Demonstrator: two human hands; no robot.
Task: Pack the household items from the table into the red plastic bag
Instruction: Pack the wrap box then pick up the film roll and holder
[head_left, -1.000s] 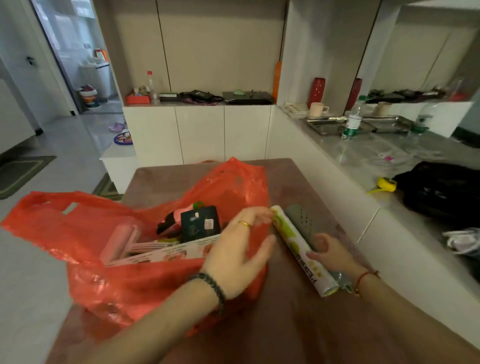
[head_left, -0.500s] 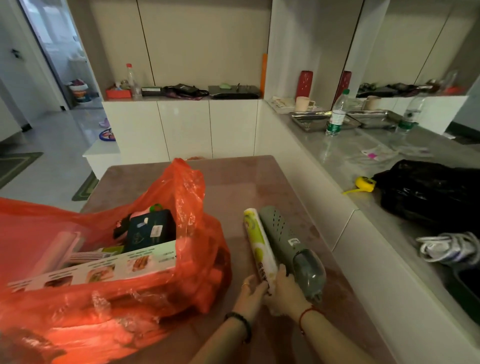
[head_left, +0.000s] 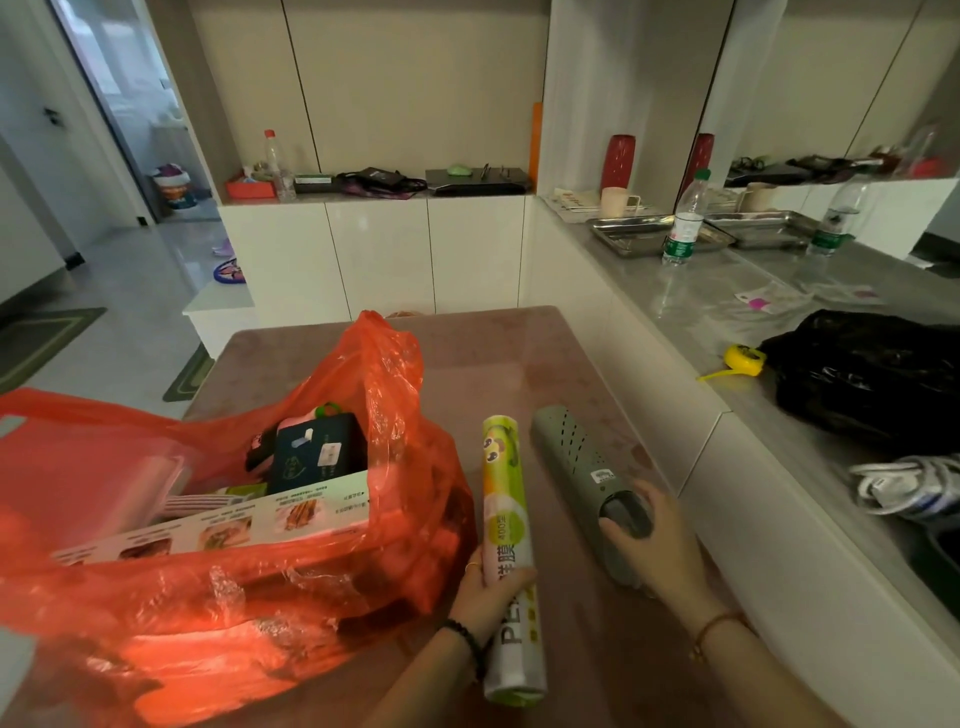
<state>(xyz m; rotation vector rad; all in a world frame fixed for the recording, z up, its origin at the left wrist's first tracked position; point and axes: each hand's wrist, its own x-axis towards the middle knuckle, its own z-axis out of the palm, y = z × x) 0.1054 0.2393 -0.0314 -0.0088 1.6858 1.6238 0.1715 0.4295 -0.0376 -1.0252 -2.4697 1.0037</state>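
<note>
The room is a bit dim and the light is soft. Brighter light comes in through the doorway (head_left: 150, 119), far left of the red plastic bag (head_left: 223, 525). The bag glows orange low down. The grey counter (head_left: 691, 291), right of the bag, shines with pale glare. Straight lines bend near the edges. The near corners look blurry.

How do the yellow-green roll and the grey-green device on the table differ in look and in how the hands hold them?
The roll is slim and printed; the device is thicker, plain, with rows of small holes. The left hand grips the roll; the right hand lies over the device's near end. Both are long, side by side, outside the red bag.
</note>
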